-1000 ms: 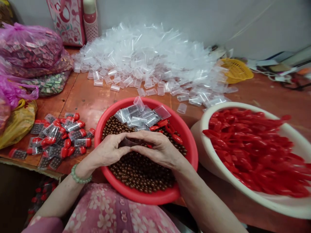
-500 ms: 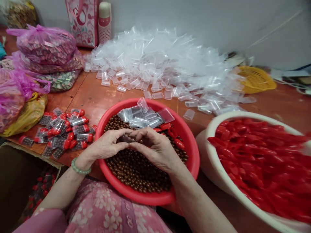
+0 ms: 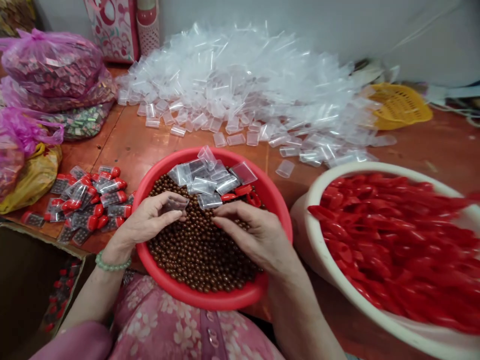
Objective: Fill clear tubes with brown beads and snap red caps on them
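Note:
A red basin (image 3: 214, 300) holds many brown beads (image 3: 202, 250), with clear plastic sleeves (image 3: 202, 185) and a few red caps (image 3: 253, 198) on top at the back. Over the basin's left side, my left hand (image 3: 155, 217) pinches a clear sleeve (image 3: 177, 203) between thumb and fingers. To its right, my right hand (image 3: 255, 232) hangs over the beads, apart from the left, thumb and fingertips close together with something red at the tips, too small to make out.
Filled red-capped cases (image 3: 88, 205) lie left of the basin, above a cardboard box (image 3: 30, 240). A white tub (image 3: 313, 235) of red caps stands right. Behind are heaped clear sleeves (image 3: 240, 80), a yellow basket (image 3: 401, 107) and purple bags (image 3: 56, 65).
My hands, which were together over the beads, have separated. The right hand has moved away from the sleeve held in the left. The whole view has shifted slightly.

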Available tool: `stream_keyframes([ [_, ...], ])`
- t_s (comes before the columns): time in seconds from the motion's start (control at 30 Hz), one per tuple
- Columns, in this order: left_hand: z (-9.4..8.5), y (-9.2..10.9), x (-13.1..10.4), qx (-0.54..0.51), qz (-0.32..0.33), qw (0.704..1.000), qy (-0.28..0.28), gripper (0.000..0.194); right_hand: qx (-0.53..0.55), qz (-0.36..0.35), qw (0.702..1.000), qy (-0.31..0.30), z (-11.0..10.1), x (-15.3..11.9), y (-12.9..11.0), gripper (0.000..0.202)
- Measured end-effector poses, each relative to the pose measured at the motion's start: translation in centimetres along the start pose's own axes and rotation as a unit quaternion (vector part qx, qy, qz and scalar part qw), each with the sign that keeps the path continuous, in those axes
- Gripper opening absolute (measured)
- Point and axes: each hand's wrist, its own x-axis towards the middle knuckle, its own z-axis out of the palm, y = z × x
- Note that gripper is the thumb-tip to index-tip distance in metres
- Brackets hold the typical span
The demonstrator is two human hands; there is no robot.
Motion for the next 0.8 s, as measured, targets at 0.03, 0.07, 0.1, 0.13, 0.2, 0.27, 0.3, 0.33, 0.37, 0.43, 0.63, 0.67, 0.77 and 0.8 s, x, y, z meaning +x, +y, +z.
stream_keyframes([
  [0.03, 0.0, 0.1, -0.1, -0.029, 0.002, 1.000, -0.005, 0.027, -0.004, 0.020, 0.999, 0.034, -0.5, -0.3, 0.6, 0.008],
  [0.07, -0.1, 0.2, -0.2, -0.055, 0.006, 0.998, -0.011, 0.026, -0.012, 0.035, 0.997, 0.064, -1.0, -0.7, 1.1, 0.009],
  [0.1, -0.1, 0.3, -0.3, -0.072, 0.011, 0.997, -0.022, 0.026, -0.023, 0.047, 0.995, 0.088, -1.4, -1.0, 1.6, 0.009],
  [0.13, -0.1, 0.5, -0.4, -0.077, 0.013, 0.996, -0.038, 0.024, -0.037, 0.058, 0.992, 0.105, -1.7, -1.4, 2.0, 0.009],
  [0.2, 0.0, 0.8, -0.3, -0.050, 0.009, 0.995, -0.083, 0.022, -0.073, 0.071, 0.988, 0.112, -1.8, -2.0, 2.6, 0.009],
  [0.27, 0.0, 1.0, 0.0, 0.008, 0.008, 0.995, -0.095, 0.020, -0.107, 0.074, 0.988, 0.086, -1.4, -2.2, 2.7, 0.009],
  [0.3, 0.1, 1.0, 0.2, 0.037, 0.015, 0.997, -0.071, 0.019, -0.124, 0.071, 0.987, 0.069, -1.1, -2.2, 2.7, 0.010],
  [0.33, 0.1, 1.0, 0.4, 0.063, 0.024, 0.997, -0.039, 0.018, -0.143, 0.065, 0.986, 0.051, -0.6, -2.1, 2.6, 0.011],
  [0.37, 0.2, 0.9, 0.6, 0.081, 0.032, 0.996, -0.012, 0.018, -0.168, 0.060, 0.983, 0.035, -0.2, -2.0, 2.5, 0.013],
  [0.43, 0.3, 0.8, 0.7, 0.077, 0.033, 0.996, -0.010, 0.017, -0.240, 0.057, 0.969, 0.007, 0.6, -1.6, 2.4, 0.017],
  [0.63, 0.8, -0.4, 0.0, -0.125, -0.020, 0.989, -0.077, 0.022, -0.395, 0.058, 0.913, -0.085, 1.8, -0.3, 2.3, 0.022],
  [0.67, 0.8, -0.6, -0.1, -0.149, -0.022, 0.985, -0.082, 0.025, -0.408, 0.050, 0.907, -0.095, 1.8, -0.1, 2.4, 0.022],
  [0.77, 0.8, -1.1, -0.4, -0.199, -0.033, 0.974, -0.104, 0.032, -0.442, 0.021, 0.892, -0.096, 1.7, 0.1, 2.3, 0.018],
  [0.8, 0.7, -1.2, -0.4, -0.212, -0.038, 0.971, -0.108, 0.034, -0.445, 0.012, 0.891, -0.082, 1.7, 0.0, 2.3, 0.017],
])
